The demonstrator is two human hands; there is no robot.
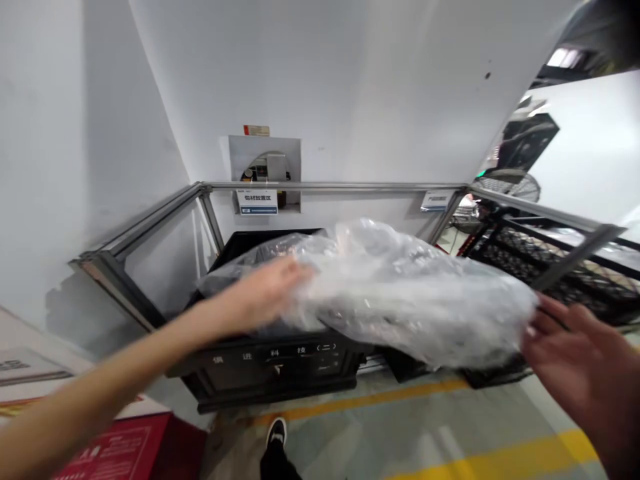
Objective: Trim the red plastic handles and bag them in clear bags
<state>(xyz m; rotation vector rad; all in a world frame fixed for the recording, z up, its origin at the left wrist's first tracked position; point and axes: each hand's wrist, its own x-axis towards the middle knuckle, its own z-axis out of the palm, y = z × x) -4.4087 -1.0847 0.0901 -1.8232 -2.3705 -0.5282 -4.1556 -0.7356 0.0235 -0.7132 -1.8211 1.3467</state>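
Observation:
A large bundle of clear, crumpled plastic wrapping (400, 293) stretches between my two hands, above a black crate (270, 367) with white lettering. My left hand (275, 287) is closed on the bundle's left part and is blurred by motion. At its right end, my right hand (565, 340) grips the plastic between thumb and fingers. What lies inside the plastic is too blurred to tell. More clear plastic shows over the black crate behind my left hand.
A grey metal rail (330, 186) with labels runs along the white wall. Black mesh crates (565, 267) stand at the right, near a fan (510, 185). A red box (135, 447) is at the lower left. The floor (350, 427) has yellow lines.

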